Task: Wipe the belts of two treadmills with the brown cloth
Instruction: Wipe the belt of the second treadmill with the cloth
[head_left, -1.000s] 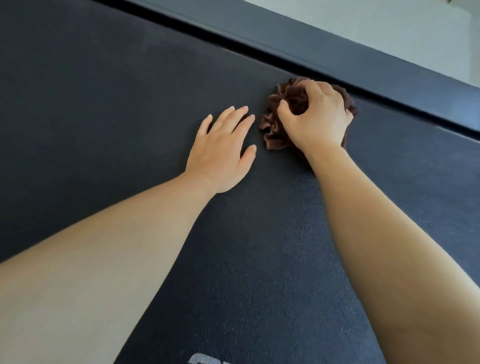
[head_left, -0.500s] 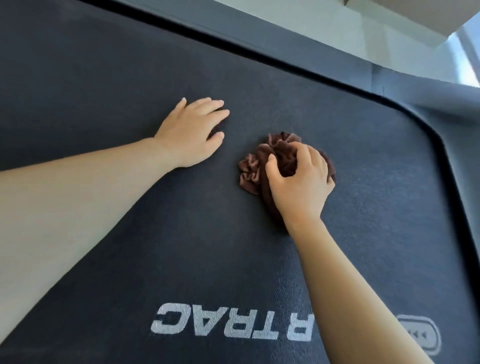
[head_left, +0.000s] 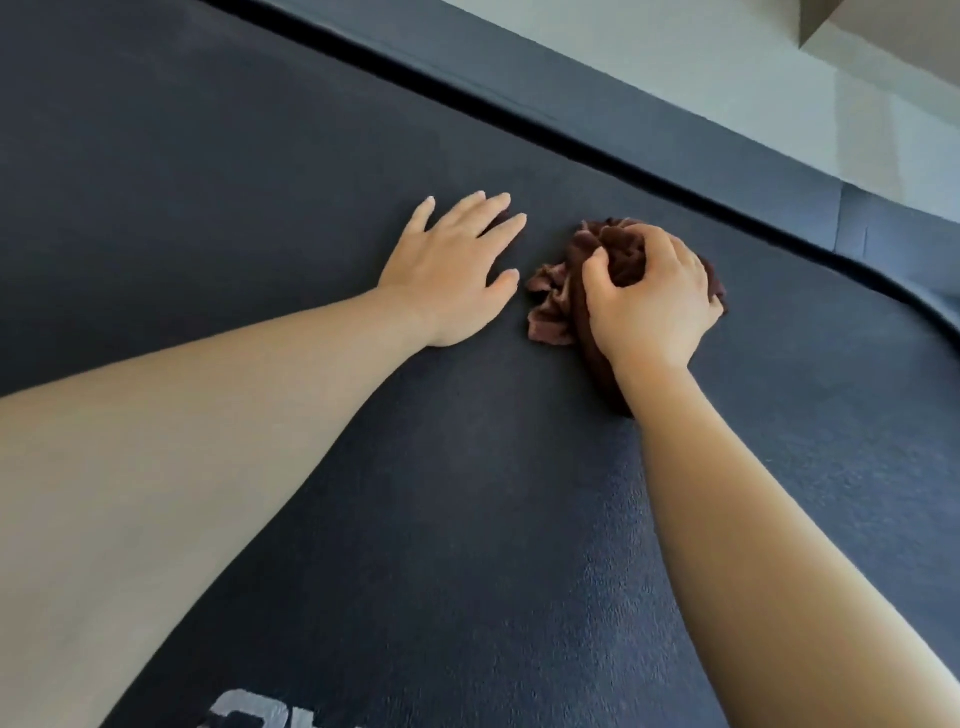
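A dark textured treadmill belt (head_left: 467, 493) fills most of the view. My right hand (head_left: 652, 306) grips a bunched brown cloth (head_left: 553, 306) and presses it onto the belt, right of centre. Part of the cloth is hidden under the palm. My left hand (head_left: 457, 270) lies flat on the belt just left of the cloth, fingers straight and spread, not touching it.
The belt's black edge strip (head_left: 571, 150) and the grey side rail (head_left: 649, 124) run diagonally across the top right and curve round at the far right. Pale floor (head_left: 727, 67) lies beyond. White lettering (head_left: 249, 712) shows at the bottom edge of the belt.
My right hand has slid the cloth across the belt, first back from the side rail, now toward it again. My left hand has stayed flat on the belt beside it.
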